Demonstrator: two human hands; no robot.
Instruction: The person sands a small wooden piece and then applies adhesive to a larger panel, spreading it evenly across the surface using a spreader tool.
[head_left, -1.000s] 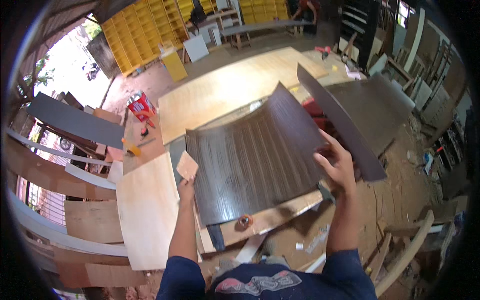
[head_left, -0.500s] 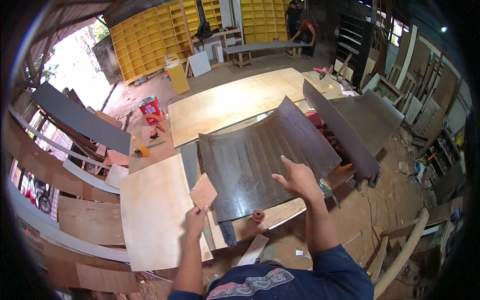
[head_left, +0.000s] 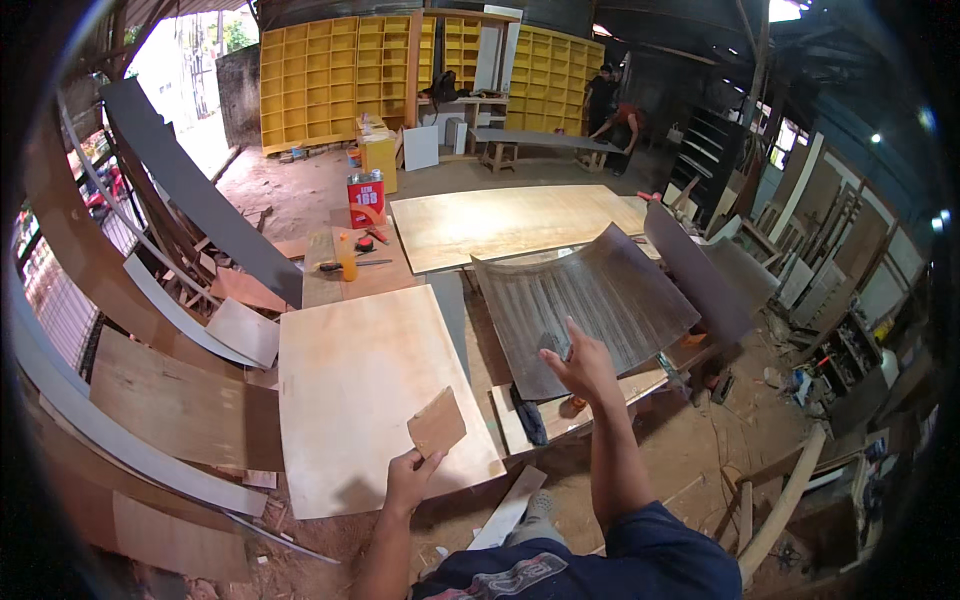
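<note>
My left hand (head_left: pixel 408 483) grips a small flat piece of thin brown board (head_left: pixel 438 422) between thumb and fingers. It hovers over the near right part of a pale plywood panel (head_left: pixel 365 385). My right hand (head_left: pixel 586 372) has thumb and index finger spread apart and holds nothing. It is over the near part of a dark, curved sheet (head_left: pixel 600 305) with a streaky, shiny surface; whether it touches the sheet I cannot tell. The sheet's far edge and sides curl upward. Beside my right wrist, a small orange-brown round object (head_left: pixel 572 405) is partly hidden.
A long pale plywood board (head_left: pixel 520 220) lies beyond the sheet. Left of it stand a red can (head_left: pixel 366 202) and an orange bottle (head_left: pixel 347 258). Another curved dark sheet (head_left: pixel 700 275) stands at the right. Two people (head_left: pixel 622 125) are at a far bench, near yellow shelving (head_left: pixel 308 85).
The view has swung left. My left hand, with the board piece, has moved from the plywood's right edge to over the plywood. My right hand is now nearer the dark sheet's front edge.
</note>
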